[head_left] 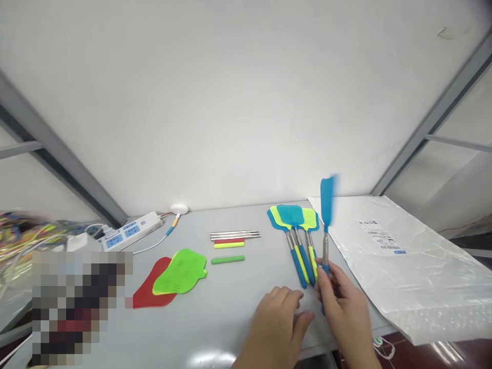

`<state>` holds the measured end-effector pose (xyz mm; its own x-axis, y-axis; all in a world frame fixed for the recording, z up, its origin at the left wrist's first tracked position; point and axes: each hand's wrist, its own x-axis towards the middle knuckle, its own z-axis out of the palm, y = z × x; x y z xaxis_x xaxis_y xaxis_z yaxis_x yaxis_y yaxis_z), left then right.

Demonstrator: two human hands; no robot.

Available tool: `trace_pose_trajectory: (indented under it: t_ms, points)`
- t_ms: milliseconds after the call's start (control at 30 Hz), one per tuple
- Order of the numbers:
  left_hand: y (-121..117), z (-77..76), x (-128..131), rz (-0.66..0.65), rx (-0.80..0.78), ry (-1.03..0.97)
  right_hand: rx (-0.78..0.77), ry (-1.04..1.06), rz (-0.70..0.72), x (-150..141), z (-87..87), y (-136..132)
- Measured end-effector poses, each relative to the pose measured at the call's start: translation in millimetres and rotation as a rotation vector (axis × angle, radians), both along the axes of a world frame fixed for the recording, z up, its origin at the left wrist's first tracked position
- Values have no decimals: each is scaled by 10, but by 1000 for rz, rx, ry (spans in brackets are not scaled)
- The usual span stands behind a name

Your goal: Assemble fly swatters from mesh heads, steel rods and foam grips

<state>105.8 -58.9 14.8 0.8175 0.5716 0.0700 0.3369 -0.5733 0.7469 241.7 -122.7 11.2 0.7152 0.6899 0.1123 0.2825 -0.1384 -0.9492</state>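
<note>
1. Just right of the swatter pile (295, 220), a blue swatter (326, 205) is gripped by its handle in the right hand (342, 302), its long axis roughly upright; the head's facing is hard to judge through blur.
2. In front of the pile, the left hand (274, 323) is held empty, loosely curled.
3. The pile is borne by a grey table (230, 287), backed by a white wall (230, 102).

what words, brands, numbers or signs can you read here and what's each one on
None can be read for certain.
Label on the white bag: dark print and a blue strip, too small and blurred to read.
Power strip: no legible marking.
Blue swatter in the right hand: no lettering visible.
</note>
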Motion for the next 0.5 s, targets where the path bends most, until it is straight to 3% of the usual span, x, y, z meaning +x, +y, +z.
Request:
trace_pose_trajectory:
  t_ms: [133,400,500]
  points:
    - [262,18,136,0,162,-31,-317,-320,-195,377,47,77]
    - [526,-359,5,179,359,-219,-640,-592,-70,655,66,589]
    - [643,-366,-106,270,351,-257,-724,-619,-27,622,79,693]
